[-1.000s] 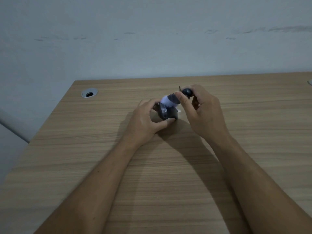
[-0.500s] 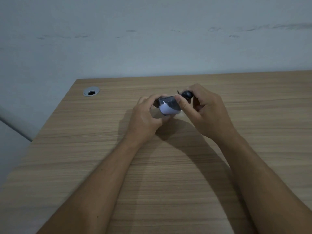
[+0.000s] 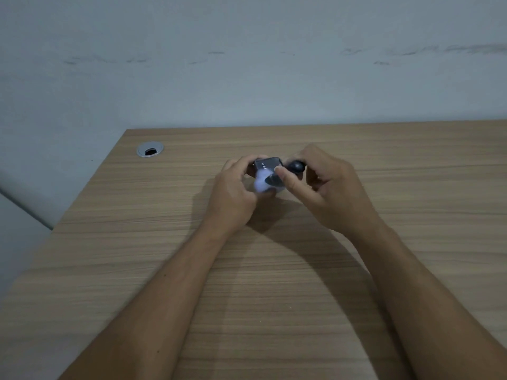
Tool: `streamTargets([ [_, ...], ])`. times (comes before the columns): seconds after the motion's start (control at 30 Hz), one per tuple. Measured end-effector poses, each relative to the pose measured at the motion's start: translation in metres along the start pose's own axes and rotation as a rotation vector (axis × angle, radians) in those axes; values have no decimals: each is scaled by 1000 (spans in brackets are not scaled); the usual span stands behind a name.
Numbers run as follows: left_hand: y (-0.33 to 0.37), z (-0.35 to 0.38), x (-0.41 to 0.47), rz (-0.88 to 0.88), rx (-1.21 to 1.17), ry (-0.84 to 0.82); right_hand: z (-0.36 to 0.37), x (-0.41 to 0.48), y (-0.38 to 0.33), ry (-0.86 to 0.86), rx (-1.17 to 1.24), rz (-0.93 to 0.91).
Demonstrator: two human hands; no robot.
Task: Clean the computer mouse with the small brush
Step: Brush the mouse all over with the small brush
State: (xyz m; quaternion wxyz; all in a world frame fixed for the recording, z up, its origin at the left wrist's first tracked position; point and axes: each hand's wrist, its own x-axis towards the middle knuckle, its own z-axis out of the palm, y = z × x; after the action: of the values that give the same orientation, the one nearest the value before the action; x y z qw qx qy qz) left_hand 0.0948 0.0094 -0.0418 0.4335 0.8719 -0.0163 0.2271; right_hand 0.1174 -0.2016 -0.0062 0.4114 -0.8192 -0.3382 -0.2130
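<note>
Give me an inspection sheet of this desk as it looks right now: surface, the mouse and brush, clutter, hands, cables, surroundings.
Surface: wooden desk, light grain, shadows under the arms.
Job's things: computer mouse, dark, held above the desk; small brush with dark round handle, its pale blurred bristles against the mouse.
Clutter: nothing seen.
Grippers: left hand closed around the mouse; right hand fingers pinching the brush.
Cables: nothing seen; round metal cable grommet near the desk's far left corner, nothing through it.
Surroundings: pale wall with faint scuff marks behind the desk.
</note>
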Motion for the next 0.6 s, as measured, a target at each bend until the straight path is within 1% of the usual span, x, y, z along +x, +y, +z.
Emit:
streamTargets([
  [0.03, 0, 0, 0, 1, 15, -13, 0, 1, 0, -4, -11, -9],
  [0.1, 2, 0, -1, -2, 44, -18, -2, 5, 3, 59, -71, 25],
  [0.17, 1, -1, -1, -25, 5, 13, 0, 5, 3, 89, -88, 38],
  [0.27, -2, -2, 1, -62, -78, 35, 5, 3, -2, -3, -67, -76],
  [0.3, -3, -1, 0, -57, -82, 37, 3, 4, 0, -11, -75, -82],
  [0.37, -4, 1, -1, -46, -90, 39, 0, 7, 5, 62, -126, -28],
  [0.43, -7, 1, -1, -77, -136, 44, 0, 6, 6, 129, -132, 28],
  [0.53, -10, 1, 1, -83, -202, 56, 7, 1, 0, 55, -52, -65],
  [0.6, -8, 2, 2, -51, -196, 40, 7, 3, 3, 62, -48, -61],
])
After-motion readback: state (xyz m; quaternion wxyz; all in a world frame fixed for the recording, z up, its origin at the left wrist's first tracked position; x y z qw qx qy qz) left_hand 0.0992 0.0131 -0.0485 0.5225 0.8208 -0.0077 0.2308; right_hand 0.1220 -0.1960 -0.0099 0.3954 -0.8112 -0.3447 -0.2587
